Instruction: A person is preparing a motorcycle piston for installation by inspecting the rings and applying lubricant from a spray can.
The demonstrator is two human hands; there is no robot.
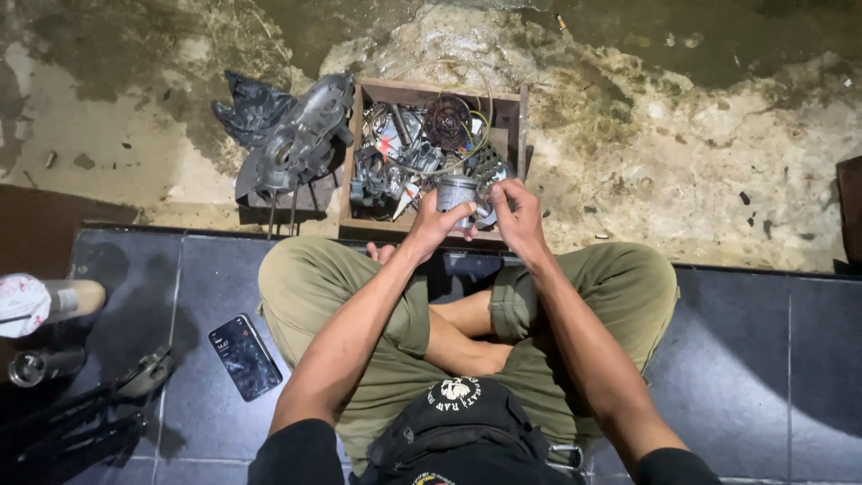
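The left hand (pixel 437 220) and the right hand (pixel 518 214) both clamp a short grey metal cylinder (pixel 456 193), fingers wrapped on either side. It stands upright between them, equally near each, held just above the near edge of an open wooden box (pixel 523 121) of tangled metal parts. A grey engine casing (pixel 296 135) lies left of the box; a black phone (pixel 244 356) rests on the dark tiles.

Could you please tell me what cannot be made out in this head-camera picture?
- Grey metal cylinder: both hands, left and right, cover its sides and base.
- Wooden box: its tangled metal parts are too small and crowded to tell apart.
- Black smartphone: screen too small to read.
- White bottle: cut off by the left edge.
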